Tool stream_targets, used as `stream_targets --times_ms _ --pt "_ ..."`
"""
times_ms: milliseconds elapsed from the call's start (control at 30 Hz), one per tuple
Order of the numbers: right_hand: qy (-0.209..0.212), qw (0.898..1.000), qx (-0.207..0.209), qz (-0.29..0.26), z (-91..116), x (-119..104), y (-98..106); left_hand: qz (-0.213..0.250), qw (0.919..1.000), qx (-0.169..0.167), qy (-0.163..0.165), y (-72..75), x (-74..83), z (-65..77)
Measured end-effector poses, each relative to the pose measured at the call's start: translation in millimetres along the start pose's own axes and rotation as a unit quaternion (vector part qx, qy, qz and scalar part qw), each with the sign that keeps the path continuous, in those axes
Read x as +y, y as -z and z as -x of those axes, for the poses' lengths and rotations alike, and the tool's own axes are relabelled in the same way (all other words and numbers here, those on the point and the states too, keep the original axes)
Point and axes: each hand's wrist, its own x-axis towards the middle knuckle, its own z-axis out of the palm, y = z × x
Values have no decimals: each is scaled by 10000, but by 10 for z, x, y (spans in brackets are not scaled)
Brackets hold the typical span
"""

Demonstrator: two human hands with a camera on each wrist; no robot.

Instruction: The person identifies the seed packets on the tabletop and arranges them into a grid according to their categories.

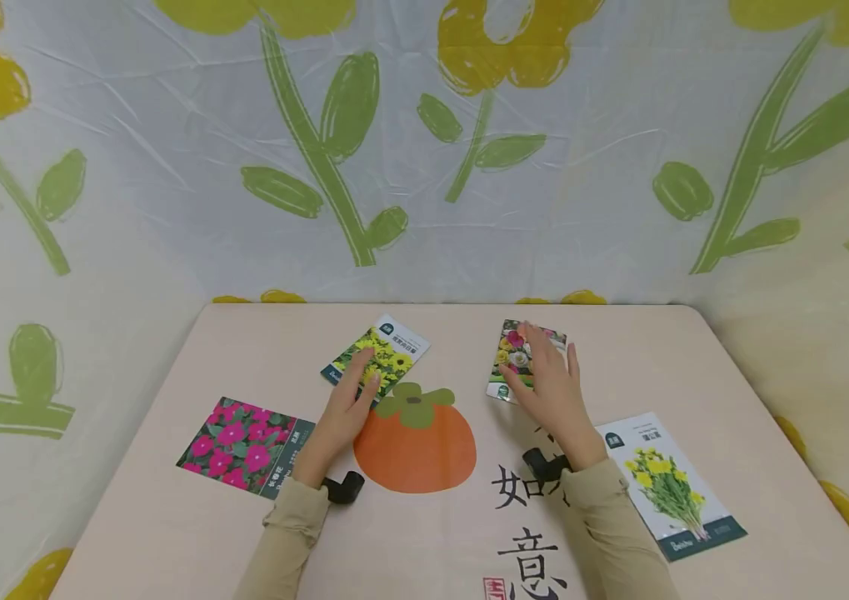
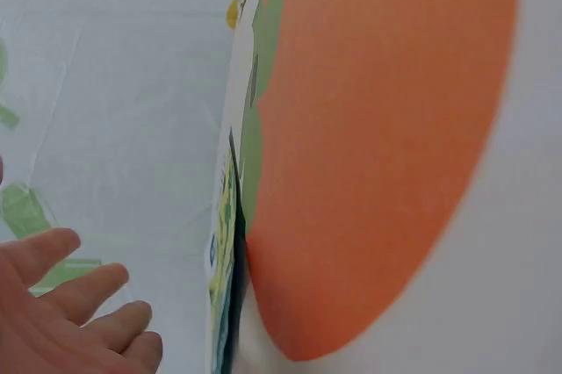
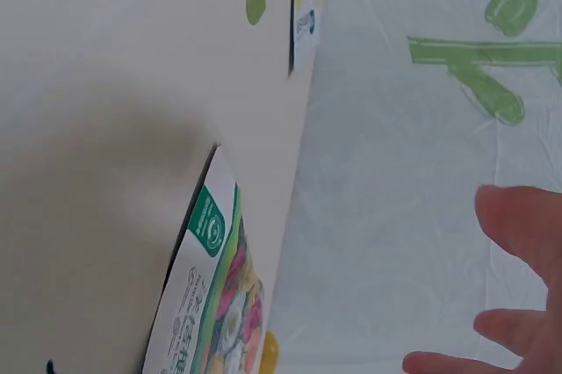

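Observation:
My left hand (image 1: 337, 421) hovers with relaxed, spread fingers at the near-left part of a seed packet with yellow flowers (image 1: 399, 358). The left wrist view shows that hand (image 2: 75, 308) with nothing in its fingers, apart from the yellow-flower packet (image 2: 225, 260), which appears edge-on. Over a second seed packet, printed with pink, white and yellow blooms (image 1: 508, 354), my right hand (image 1: 555, 396) is held with fingers extended, hiding part of it. Space shows between the right fingertips (image 3: 496, 220) and that mixed-flower packet (image 3: 211, 295) in the right wrist view.
A packet with magenta flowers (image 1: 232, 446) lies at the left, close to the left wrist. At the right, beside the right forearm, lies a white packet picturing a yellow bouquet (image 1: 664, 479). The tabletop (image 1: 439, 542) has a printed persimmon and black characters; a flower-patterned curtain (image 1: 544, 225) stands behind.

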Motion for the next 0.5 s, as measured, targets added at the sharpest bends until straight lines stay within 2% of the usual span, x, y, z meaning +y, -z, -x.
stream_targets --times_ms 100,167,267,367,400,500 --pt "39 9993 314 -191 -59 -10 4 424 9982 368 216 -6 -13 -22" --pt "31 9983 469 -333 -101 -15 6 713 9941 753 324 -16 -33 -35" --pt "-14 9956 689 -637 -167 -19 4 1213 9841 1220 446 18 95 -22" --pt "-23 9907 951 -977 -232 -29 -10 1568 9733 1618 443 18 83 -44" --pt "-56 9891 987 -1094 -248 -42 -14 1646 9701 1724 453 16 73 -49" --pt "-199 9839 1000 -1467 -285 -92 -39 1768 9603 2104 478 -47 -123 -94"
